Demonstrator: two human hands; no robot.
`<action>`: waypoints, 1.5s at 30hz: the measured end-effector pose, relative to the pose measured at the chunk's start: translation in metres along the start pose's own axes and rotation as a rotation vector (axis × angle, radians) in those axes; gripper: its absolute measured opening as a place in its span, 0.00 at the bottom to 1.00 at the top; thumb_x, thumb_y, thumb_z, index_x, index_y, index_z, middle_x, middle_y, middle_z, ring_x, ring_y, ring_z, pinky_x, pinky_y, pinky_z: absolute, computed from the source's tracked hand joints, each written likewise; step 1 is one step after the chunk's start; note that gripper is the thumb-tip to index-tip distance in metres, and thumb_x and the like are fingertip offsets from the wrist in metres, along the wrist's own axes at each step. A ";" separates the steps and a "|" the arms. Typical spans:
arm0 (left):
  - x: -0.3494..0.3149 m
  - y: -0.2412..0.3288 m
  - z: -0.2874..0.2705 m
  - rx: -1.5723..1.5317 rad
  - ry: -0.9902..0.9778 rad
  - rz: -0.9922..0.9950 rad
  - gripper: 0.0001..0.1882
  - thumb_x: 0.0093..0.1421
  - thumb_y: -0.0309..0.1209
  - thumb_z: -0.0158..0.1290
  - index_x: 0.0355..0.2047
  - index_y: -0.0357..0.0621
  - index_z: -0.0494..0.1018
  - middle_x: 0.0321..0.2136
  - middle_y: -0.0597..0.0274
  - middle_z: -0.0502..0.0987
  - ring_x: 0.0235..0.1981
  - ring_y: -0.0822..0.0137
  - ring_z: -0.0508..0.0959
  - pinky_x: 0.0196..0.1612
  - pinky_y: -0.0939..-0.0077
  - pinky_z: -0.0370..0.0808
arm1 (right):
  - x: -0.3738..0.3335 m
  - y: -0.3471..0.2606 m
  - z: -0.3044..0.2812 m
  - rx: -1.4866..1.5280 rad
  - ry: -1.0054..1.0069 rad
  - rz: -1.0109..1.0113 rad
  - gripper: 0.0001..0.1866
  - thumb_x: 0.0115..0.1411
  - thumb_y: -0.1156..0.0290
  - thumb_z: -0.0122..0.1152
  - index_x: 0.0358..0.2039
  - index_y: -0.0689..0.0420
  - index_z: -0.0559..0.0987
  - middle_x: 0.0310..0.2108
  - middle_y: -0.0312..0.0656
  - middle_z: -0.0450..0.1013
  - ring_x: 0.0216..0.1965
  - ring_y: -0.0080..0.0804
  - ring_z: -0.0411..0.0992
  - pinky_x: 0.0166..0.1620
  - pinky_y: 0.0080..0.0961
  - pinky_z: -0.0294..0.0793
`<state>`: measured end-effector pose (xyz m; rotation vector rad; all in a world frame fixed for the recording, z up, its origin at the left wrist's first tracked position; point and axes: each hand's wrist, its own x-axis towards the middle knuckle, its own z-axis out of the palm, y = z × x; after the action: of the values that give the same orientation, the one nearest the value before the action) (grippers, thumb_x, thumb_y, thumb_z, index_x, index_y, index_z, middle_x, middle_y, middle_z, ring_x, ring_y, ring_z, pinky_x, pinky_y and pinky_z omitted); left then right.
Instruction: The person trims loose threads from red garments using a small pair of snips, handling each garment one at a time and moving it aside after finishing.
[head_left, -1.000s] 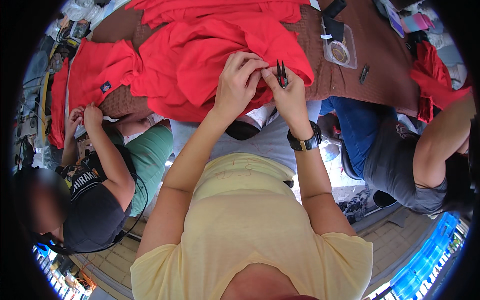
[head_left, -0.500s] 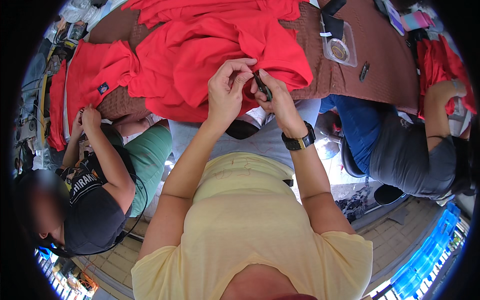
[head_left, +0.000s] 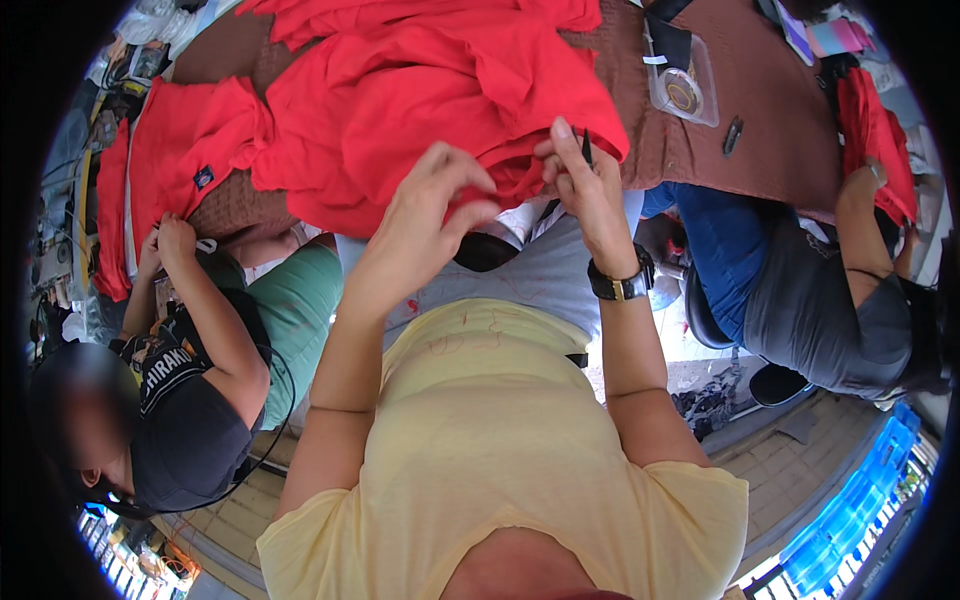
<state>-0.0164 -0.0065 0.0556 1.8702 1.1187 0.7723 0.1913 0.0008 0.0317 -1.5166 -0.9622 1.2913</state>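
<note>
A large red garment lies bunched over the table edge in front of me. My left hand hovers over its near edge, fingers curved and apart, with nothing visible in them. To the right, my right hand is closed around small dark thread snips, whose pointed tip sticks up past the fingers. That hand is beside a fold of the red fabric; most of the snips is hidden by the palm and fingers. Loose red threads cling to my yellow shirt.
The brown-covered table bears a clear plastic box with a roll inside and a small dark tool. On my left, a person handles red fabric. Another person on my right also handles red cloth.
My hands have come apart: the left moved left and nearer me with its fingers opening, the right moved right with the snips. The person on the right has shifted the red cloth.
</note>
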 end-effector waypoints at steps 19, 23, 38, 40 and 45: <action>0.037 -0.054 0.061 -0.483 0.437 -0.013 0.08 0.66 0.22 0.56 0.43 0.33 0.71 0.36 0.60 0.76 0.36 0.71 0.79 0.45 0.77 0.77 | 0.005 0.016 0.030 0.377 -0.093 -0.080 0.09 0.69 0.66 0.60 0.32 0.54 0.75 0.15 0.22 0.58 0.14 0.10 0.50 0.18 0.17 0.45; 0.035 -0.040 0.062 -0.561 0.464 -0.043 0.06 0.68 0.23 0.54 0.42 0.35 0.71 0.37 0.61 0.76 0.37 0.72 0.79 0.46 0.78 0.77 | 0.007 0.016 0.030 0.361 -0.073 -0.089 0.09 0.69 0.65 0.60 0.32 0.54 0.75 0.15 0.22 0.58 0.14 0.10 0.50 0.18 0.17 0.45; 0.033 -0.048 0.056 -0.295 0.427 -0.027 0.05 0.69 0.25 0.49 0.36 0.35 0.67 0.33 0.54 0.70 0.33 0.58 0.74 0.39 0.67 0.71 | -0.021 0.006 0.031 -0.089 -0.229 -0.119 0.27 0.75 0.54 0.38 0.30 0.64 0.74 0.20 0.39 0.66 0.24 0.25 0.64 0.30 0.27 0.64; 0.032 -0.049 0.057 -0.302 0.433 -0.030 0.05 0.68 0.25 0.49 0.35 0.35 0.68 0.33 0.53 0.71 0.33 0.57 0.74 0.39 0.66 0.71 | -0.022 0.005 0.034 -0.179 -0.188 -0.110 0.26 0.74 0.56 0.38 0.32 0.66 0.74 0.20 0.44 0.65 0.25 0.34 0.66 0.34 0.34 0.66; 0.031 -0.050 0.058 -0.227 0.453 0.007 0.02 0.69 0.22 0.48 0.37 0.36 0.69 0.34 0.62 0.72 0.32 0.73 0.73 0.37 0.76 0.71 | -0.019 0.008 0.038 -0.194 -0.152 -0.116 0.25 0.74 0.57 0.39 0.33 0.66 0.75 0.21 0.50 0.69 0.25 0.38 0.69 0.34 0.36 0.67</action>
<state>0.0233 0.0165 -0.0134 1.5486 1.2351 1.3137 0.1512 -0.0147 0.0273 -1.4991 -1.2861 1.2731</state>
